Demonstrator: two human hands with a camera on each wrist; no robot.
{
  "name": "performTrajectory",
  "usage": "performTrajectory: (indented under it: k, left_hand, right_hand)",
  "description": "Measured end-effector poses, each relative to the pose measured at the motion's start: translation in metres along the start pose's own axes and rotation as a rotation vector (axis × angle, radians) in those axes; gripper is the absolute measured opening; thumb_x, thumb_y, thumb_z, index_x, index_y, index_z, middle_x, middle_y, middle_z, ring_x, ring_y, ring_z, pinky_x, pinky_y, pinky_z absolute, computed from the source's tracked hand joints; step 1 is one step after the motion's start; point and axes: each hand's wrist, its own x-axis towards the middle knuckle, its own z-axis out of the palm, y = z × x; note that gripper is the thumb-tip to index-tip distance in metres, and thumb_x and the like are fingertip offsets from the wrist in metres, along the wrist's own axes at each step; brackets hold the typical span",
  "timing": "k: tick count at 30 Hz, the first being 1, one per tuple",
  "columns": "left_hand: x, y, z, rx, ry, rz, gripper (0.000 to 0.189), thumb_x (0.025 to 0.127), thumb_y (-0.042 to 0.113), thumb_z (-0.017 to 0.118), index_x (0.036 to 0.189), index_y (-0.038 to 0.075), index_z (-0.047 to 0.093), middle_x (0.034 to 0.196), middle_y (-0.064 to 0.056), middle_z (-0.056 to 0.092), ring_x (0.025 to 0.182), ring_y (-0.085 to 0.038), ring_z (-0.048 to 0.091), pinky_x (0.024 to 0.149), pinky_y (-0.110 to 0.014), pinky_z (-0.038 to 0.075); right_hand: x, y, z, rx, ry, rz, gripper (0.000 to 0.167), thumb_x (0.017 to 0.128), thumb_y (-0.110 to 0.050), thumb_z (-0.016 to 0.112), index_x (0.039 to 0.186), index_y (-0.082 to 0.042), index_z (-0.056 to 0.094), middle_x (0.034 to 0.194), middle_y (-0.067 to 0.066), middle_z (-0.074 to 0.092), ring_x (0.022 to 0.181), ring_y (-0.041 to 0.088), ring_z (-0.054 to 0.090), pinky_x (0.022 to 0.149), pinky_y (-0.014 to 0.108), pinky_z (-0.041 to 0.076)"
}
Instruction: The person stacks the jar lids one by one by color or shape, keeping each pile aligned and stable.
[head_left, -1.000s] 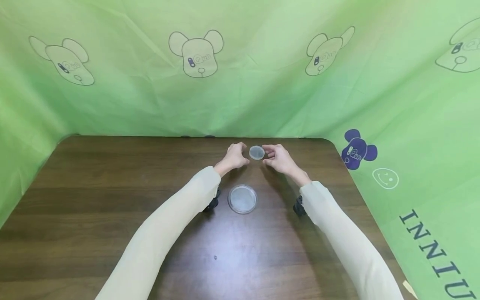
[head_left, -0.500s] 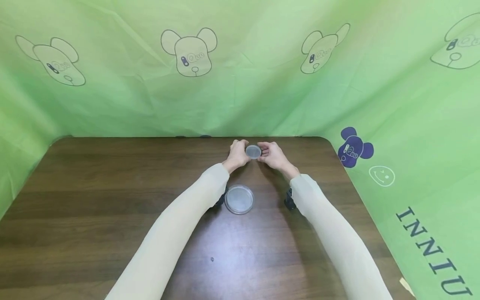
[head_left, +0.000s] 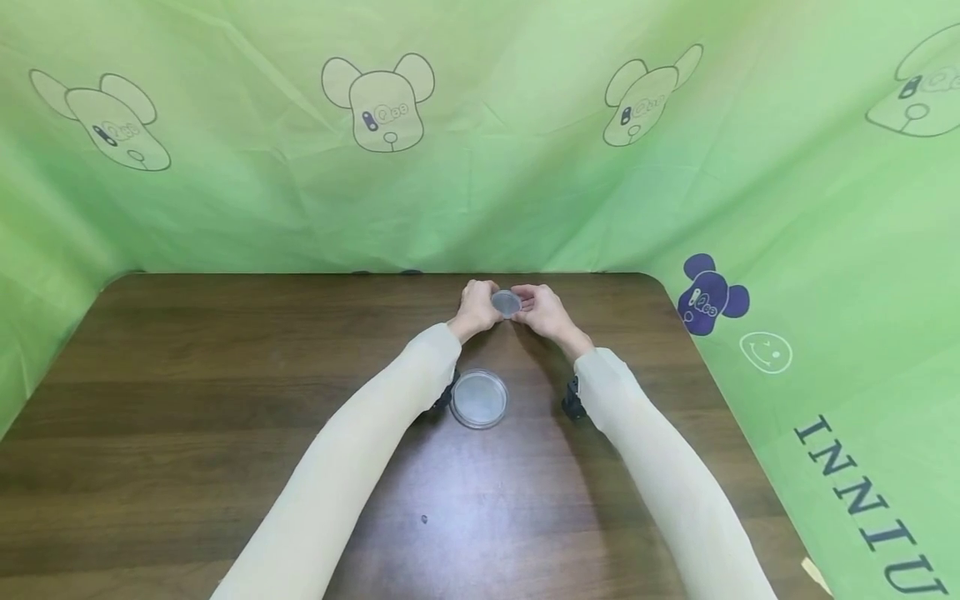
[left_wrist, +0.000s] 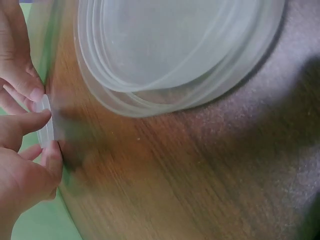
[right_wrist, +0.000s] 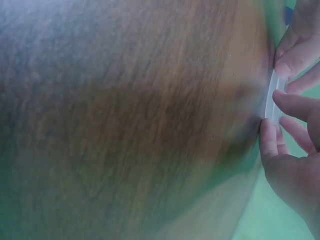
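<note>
A small clear round petri dish (head_left: pixel 506 303) lies near the far edge of the table, between both hands. My left hand (head_left: pixel 476 307) grips its left rim between thumb and fingers, as the left wrist view shows on the dish's thin side (left_wrist: pixel 46 125). From the other side my right hand (head_left: pixel 545 310) pinches the right rim, its fingertips (right_wrist: pixel 268 130) against the edge. A larger clear round petri dish (head_left: pixel 480 400) rests nearer the person; several rim lines show on it (left_wrist: pixel 170 95) in the left wrist view. Whether the small dish touches the table cannot be told.
The brown wooden table (head_left: pixel 225 417) runs up to a green printed curtain (head_left: pixel 480 200) at the back and sides. A tiny dark speck (head_left: pixel 424 519) lies near the front. Dark wrist cameras hang under both sleeves.
Both hands have closed in on the small dish and now hold its rim; a second ago they stood apart from it. The larger dish stays put, while the head view has shifted slightly.
</note>
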Motion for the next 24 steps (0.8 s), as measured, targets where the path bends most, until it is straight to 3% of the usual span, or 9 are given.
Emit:
performTrajectory:
  k: [6,11,19,24]
  left_hand:
    - [-0.007,-0.001,-0.006,-0.058,0.014,-0.023,0.051,0.075,0.004,0.080,0.121,-0.003,0.062,0.118,-0.015,0.063,0.115,-0.028,0.051,0.099,-0.033,0.040]
    - [-0.013,-0.003,-0.010,-0.178,0.021,-0.025,0.050,0.074,0.000,0.080,0.120,-0.004,0.062,0.112,-0.016,0.066,0.105,-0.026,0.060,0.091,-0.030,0.047]
    - [-0.027,-0.007,-0.018,-0.254,-0.014,-0.017,0.046,0.074,-0.001,0.079,0.118,-0.004,0.063,0.109,-0.016,0.068,0.101,-0.024,0.063,0.087,-0.027,0.049]
    - [-0.038,-0.010,-0.025,-0.325,-0.009,-0.032,0.045,0.075,-0.004,0.078,0.118,-0.006,0.062,0.106,-0.017,0.068,0.097,-0.025,0.066,0.082,-0.027,0.052]
  right_hand:
    - [-0.001,-0.004,0.001,0.021,-0.005,0.024,0.051,0.082,0.012,0.064,0.130,0.015,0.049,0.114,0.033,0.060,0.106,0.042,0.060,0.090,0.040,0.051]
    - [-0.006,-0.007,0.000,0.052,-0.005,0.044,0.052,0.083,0.010,0.064,0.132,0.014,0.048,0.118,0.032,0.059,0.109,0.041,0.059,0.089,0.038,0.052]
    - [-0.016,-0.013,0.003,0.102,-0.022,0.057,0.052,0.083,0.009,0.067,0.131,0.013,0.049,0.119,0.031,0.058,0.108,0.041,0.059,0.089,0.038,0.051]
    - [-0.021,-0.017,0.009,0.135,-0.022,0.040,0.051,0.082,0.009,0.068,0.130,0.011,0.051,0.120,0.029,0.059,0.106,0.038,0.060,0.085,0.031,0.052]
